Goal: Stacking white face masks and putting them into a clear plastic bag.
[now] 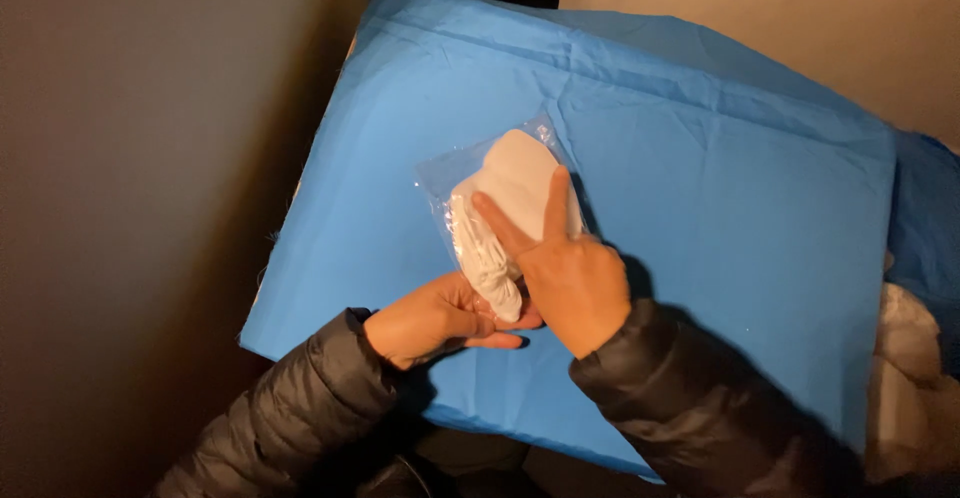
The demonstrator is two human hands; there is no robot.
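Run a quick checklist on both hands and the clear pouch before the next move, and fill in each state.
1. Clear pouch lies on the blue cloth: ok.
2. Right hand presses flat on the white folded item, two fingers spread: ok.
3. Left hand pinches the pouch's near end: ok.
4. Pouch sealed or already open: cannot tell.
5. Cloth smooth under the pouch: not ok, creased.
6. Pale bundle at the right edge stays apart from both hands: ok.
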